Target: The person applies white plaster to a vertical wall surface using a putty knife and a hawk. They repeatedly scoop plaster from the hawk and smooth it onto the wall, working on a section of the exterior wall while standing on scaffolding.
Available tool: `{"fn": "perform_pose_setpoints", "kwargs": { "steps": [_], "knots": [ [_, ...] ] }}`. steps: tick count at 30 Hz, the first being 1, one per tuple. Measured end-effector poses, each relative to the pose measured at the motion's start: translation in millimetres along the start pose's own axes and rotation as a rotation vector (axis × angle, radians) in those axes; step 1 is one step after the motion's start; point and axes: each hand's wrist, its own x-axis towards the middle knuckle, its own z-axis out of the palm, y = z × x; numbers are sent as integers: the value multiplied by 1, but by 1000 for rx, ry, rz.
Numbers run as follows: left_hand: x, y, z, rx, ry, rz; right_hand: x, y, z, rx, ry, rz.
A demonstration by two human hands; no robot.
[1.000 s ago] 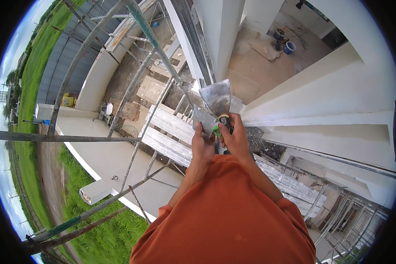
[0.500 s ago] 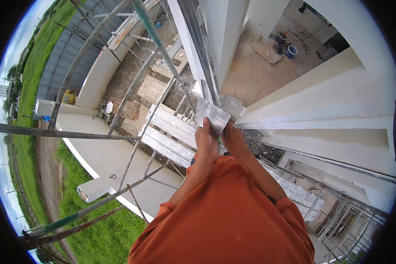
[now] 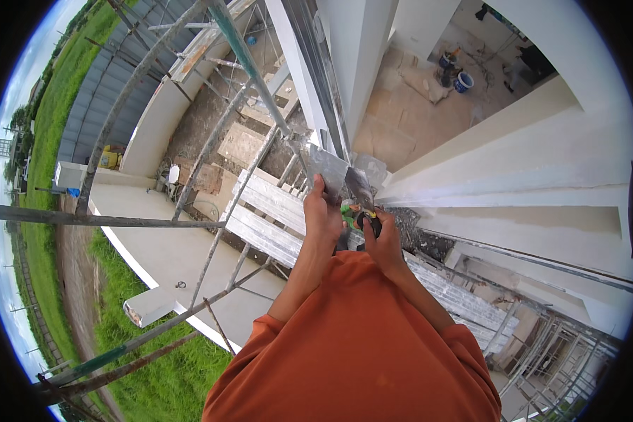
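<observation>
My left hand [image 3: 321, 219] grips a flat, square metal plate [image 3: 328, 169], with its thumb lying along the near edge of the face. Just right of it, my right hand [image 3: 383, 243] is closed around the black and yellow handle of a putty knife [image 3: 359, 187]. The knife's broad grey blade points away from me and is close to the plate's right edge; whether they touch I cannot tell. Below and between the hands shows a small green and orange thing [image 3: 347, 209], too hidden to name.
Under me lie pale scaffold planks [image 3: 267, 235]. Scaffold pipes [image 3: 211, 144] cross on the left, with grass and a dirt track below. To the right are a white wall [image 3: 499, 165] and an opening onto a floor with a blue-and-white bucket [image 3: 463, 81]. A metal window frame [image 3: 320, 77] stands ahead.
My hands have moved apart, the right one toward the right and the left slightly left with the plate. The putty knife's blade and handle, hidden behind the plate before, now show.
</observation>
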Motion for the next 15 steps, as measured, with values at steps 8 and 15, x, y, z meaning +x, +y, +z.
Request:
{"fn": "perform_pose_setpoints", "kwargs": {
  "steps": [8,15],
  "knots": [
    [-14,-19,-13,61,-60,40,22,-43,-2,203,180,18],
    [-19,-24,-15,192,-123,288,19,-10,-12,-143,-54,120]
  ]
}}
